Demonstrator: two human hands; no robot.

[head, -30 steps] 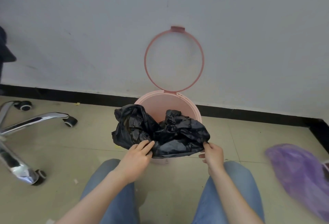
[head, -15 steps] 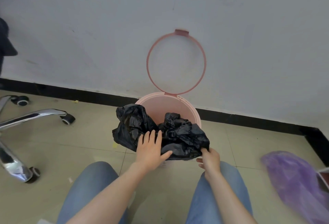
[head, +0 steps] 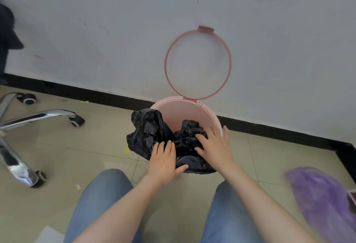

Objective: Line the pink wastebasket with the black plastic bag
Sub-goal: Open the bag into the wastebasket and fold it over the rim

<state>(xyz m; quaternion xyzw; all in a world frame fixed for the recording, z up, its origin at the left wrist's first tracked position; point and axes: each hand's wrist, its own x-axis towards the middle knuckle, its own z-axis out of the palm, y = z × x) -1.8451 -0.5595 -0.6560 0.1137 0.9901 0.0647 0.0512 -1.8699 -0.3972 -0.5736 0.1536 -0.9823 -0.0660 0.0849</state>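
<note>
The pink wastebasket [head: 185, 110] stands on the tiled floor against the white wall. Its pink ring lid [head: 166, 63] is hinged up and leans on the wall. The crumpled black plastic bag [head: 148, 136] lies over the near and left part of the rim, bunched up, with a lobe hanging outside on the left. The far inner wall of the basket is bare. My left hand [head: 163, 162] rests flat on the bag's near edge, fingers apart. My right hand [head: 215, 146] lies spread on the bag at the basket's right side.
A chrome office chair base [head: 38, 116] with black casters stands on the left. A purple plastic bag [head: 323, 202] lies on the floor at the right. My knees in blue jeans [head: 104, 194] flank the basket. A black baseboard [head: 96, 93] runs along the wall.
My right hand has let go of the bag's near right edge and moved up onto the bag with its fingers spread. My left hand has gone from gripping the bag to resting flat on it.
</note>
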